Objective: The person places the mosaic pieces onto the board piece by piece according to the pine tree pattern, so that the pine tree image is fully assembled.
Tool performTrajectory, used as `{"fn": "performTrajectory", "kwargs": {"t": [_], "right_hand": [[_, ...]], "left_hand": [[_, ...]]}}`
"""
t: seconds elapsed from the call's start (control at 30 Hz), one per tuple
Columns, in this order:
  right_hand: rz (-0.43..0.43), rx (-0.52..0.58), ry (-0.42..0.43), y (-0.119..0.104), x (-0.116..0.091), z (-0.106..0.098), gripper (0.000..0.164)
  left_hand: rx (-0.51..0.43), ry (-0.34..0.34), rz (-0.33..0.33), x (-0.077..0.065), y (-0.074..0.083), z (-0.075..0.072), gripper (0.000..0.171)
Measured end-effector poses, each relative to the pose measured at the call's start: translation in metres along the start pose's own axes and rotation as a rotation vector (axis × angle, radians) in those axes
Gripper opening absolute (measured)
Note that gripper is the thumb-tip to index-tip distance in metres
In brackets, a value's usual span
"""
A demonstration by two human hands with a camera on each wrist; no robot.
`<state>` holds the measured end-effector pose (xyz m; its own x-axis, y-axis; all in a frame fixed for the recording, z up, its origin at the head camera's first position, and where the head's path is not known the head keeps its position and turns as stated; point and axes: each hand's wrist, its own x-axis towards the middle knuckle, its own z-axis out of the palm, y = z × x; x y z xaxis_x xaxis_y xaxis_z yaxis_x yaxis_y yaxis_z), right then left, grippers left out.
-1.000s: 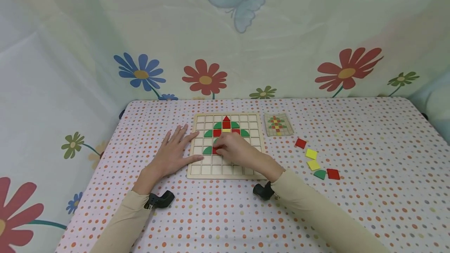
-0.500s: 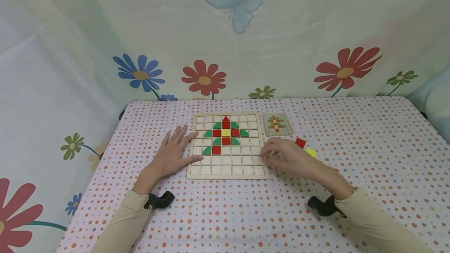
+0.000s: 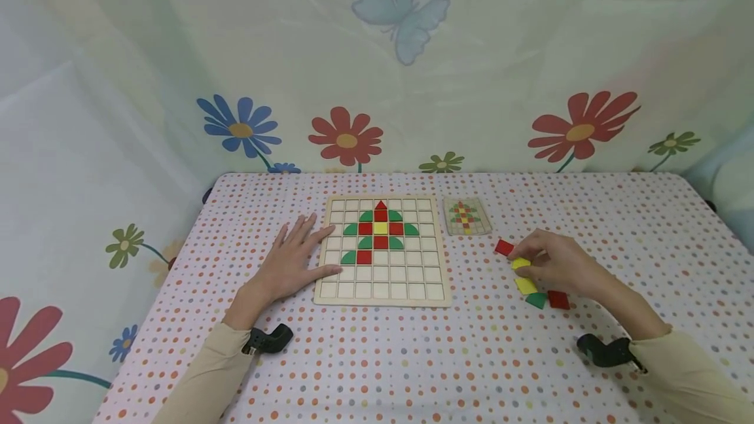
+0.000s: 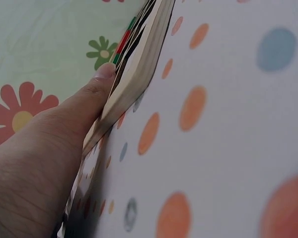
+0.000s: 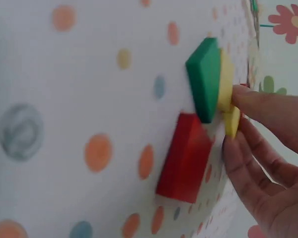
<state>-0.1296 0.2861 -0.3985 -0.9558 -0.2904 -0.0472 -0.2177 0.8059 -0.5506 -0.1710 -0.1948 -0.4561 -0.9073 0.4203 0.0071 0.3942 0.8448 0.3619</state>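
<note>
My left hand (image 3: 288, 264) lies spread at the left edge of a wooden grid board (image 3: 442, 280). Its thumb (image 4: 84, 101) rests over the board's rim in the left wrist view. Green quarter-round, red and yellow tiles sit in the board's upper and middle cells, among them a red triangle (image 3: 381, 205) at the top and a red square (image 3: 364, 257) lowest. To the right of the board, my right hand (image 3: 559, 264) pinches a yellow square tile (image 3: 521, 263) between thumb and fingers. A second yellow tile (image 3: 526, 286) and a green quarter-round tile (image 5: 204, 82) lie close below it.
Near the right hand lie a red square tile (image 3: 503, 247) and another red tile (image 5: 185, 161). A small pattern card (image 3: 474, 228) showing a tree of coloured shapes lies right of the board. A dotted cloth (image 3: 377, 365) covers the table; a flowered curtain hangs behind.
The right hand has left the red square at the board's lower row and moved right to the loose tiles, where it now grips a yellow one. The left hand stays at the board.
</note>
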Motion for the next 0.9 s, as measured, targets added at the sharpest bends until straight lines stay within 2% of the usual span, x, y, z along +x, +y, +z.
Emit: {"fn": "performTrajectory", "kwargs": {"t": [0.2, 0.37, 0.53, 0.73, 0.9], "right_hand": [[0.042, -0.007, -0.023, 0.006, 0.004, -0.002, 0.028], [0.111, -0.013, -0.05, 0.005, 0.01, -0.005, 0.034], [0.163, -0.029, -0.025, 0.004, 0.009, -0.002, 0.033], [0.132, -0.024, 0.055, 0.002, 0.004, 0.002, 0.029], [0.093, -0.042, 0.086, -0.002, 0.003, 0.002, 0.027]], "left_hand": [[0.007, -0.003, -0.007, 0.0, 0.001, -0.001, 0.089], [0.004, -0.008, -0.021, -0.001, 0.004, -0.002, 0.089], [0.005, -0.01, -0.017, -0.001, 0.004, -0.002, 0.089], [0.01, -0.005, -0.011, -0.001, 0.002, -0.001, 0.089], [0.01, -0.011, -0.011, 0.0, 0.002, -0.001, 0.089]]}}
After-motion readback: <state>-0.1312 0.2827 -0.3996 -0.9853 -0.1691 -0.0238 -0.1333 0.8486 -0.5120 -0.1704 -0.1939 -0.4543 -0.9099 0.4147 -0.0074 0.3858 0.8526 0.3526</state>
